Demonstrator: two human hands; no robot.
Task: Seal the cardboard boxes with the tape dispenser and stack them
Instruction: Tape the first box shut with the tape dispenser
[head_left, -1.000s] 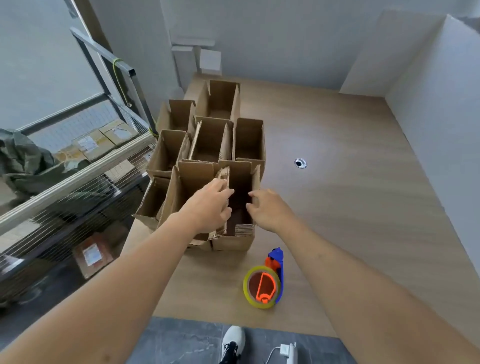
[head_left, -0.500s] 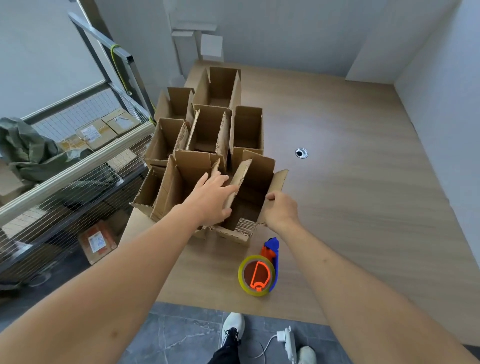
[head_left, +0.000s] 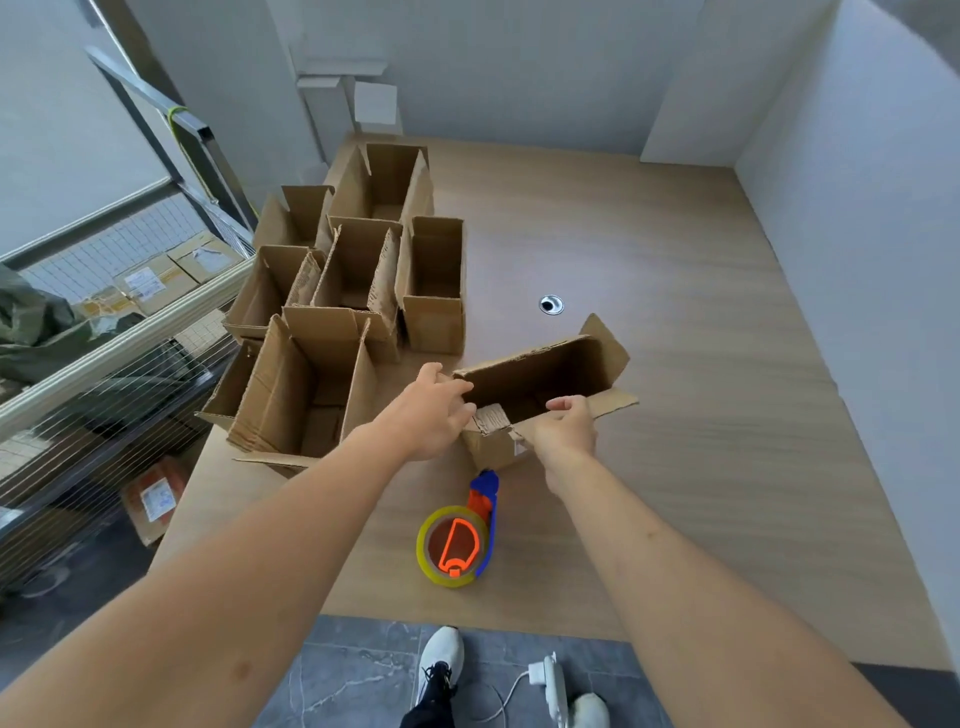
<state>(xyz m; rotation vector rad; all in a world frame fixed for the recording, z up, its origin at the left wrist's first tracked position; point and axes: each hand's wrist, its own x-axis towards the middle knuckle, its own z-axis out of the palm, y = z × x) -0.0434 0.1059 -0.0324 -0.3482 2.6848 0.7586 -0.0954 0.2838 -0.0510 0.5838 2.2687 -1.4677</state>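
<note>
Both hands, left hand (head_left: 434, 415) and right hand (head_left: 563, 428), have fingers clamped on the open cardboard box (head_left: 540, 384) tilted above the desk (head_left: 675, 415), where a weak flap hold could tear or drop it onto the tape dispenser (head_left: 460, 540).

Bright, even daylight; soft shadows lie on the light wooden tabletop (head_left: 649, 260) beside the boxes; wide-angle bending at the edges; slight softness overall.

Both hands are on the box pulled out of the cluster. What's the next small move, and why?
Probably fold its flaps shut. The box, gripped by the left hand and right hand, sits apart from the others with flaps open, and the tape dispenser lies untouched on the table.
</note>
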